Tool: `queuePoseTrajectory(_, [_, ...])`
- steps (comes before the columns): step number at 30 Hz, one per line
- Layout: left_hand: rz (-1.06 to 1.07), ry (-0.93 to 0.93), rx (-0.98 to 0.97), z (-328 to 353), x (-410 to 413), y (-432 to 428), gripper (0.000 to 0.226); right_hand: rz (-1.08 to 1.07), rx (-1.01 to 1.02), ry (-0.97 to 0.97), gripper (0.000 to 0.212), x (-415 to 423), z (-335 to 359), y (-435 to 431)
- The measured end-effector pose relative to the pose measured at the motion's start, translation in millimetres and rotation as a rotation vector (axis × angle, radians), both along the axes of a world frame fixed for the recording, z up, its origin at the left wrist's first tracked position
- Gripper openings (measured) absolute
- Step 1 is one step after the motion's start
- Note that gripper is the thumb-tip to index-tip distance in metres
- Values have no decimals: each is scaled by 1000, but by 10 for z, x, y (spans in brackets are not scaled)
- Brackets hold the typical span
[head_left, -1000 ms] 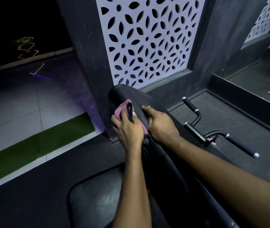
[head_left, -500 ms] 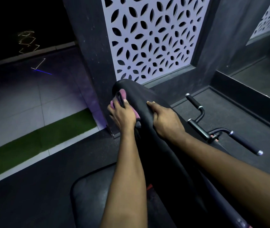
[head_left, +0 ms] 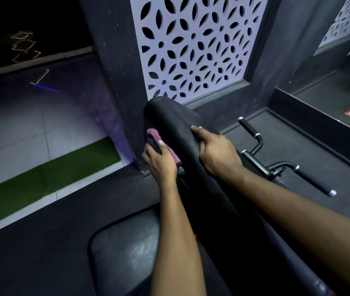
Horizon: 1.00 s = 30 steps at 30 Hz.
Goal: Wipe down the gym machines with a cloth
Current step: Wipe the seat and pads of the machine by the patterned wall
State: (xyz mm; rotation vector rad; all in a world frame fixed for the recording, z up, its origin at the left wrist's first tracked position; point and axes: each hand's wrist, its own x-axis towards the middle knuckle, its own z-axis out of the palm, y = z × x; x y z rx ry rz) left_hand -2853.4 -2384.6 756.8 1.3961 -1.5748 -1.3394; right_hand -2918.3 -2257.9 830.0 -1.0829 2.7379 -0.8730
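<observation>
A black padded backrest (head_left: 176,118) of a gym machine rises in front of me. My left hand (head_left: 162,162) holds a pink cloth (head_left: 154,135) and presses it against the backrest's left side, a little below its rounded top. A dark part of the cloth runs between my fingers and hangs under my wrist. On the backrest's upper face, to the right of the cloth, rests my right hand (head_left: 220,154), its fingers pointing toward the top.
The black seat pad (head_left: 122,253) lies below my arms. Two padded handles (head_left: 314,182) stick out on the right. A dark pillar with a white cut-out panel (head_left: 191,50) stands just behind the backrest. A green turf strip (head_left: 41,178) crosses the floor at left.
My left hand slid the cloth up toward the backrest's top, then back down along its left side. My right hand has stayed in place on the backrest.
</observation>
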Motion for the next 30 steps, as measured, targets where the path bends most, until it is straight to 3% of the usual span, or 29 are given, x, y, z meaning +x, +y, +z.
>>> queuePoseTrajectory(3, [1,9,19,-74,8,-5,70,7,-8,11,57,-5,-10,-6])
queuePoseTrajectory(7, [16,-44,111,-83,-86,-345,63,5,11,16,57,13,12,-5])
queuePoseTrajectory(12, [-12,26,17,-390,139,109,63,0,2,29,56,24,27,3])
queuePoseTrajectory(17, [13,-79,196,-525,4,-333,62,-13,-3,36,55,20,36,1])
queuePoseTrajectory(22, [5,-14,71,-730,154,8,62,-12,-13,41,55,12,31,-1])
queuePoseTrajectory(27, [11,-128,264,-827,29,-404,60,-20,-6,49,55,4,34,-2])
queuePoseTrajectory(30, [15,-76,152,-928,130,-95,60,-21,-15,38,55,-2,23,-3])
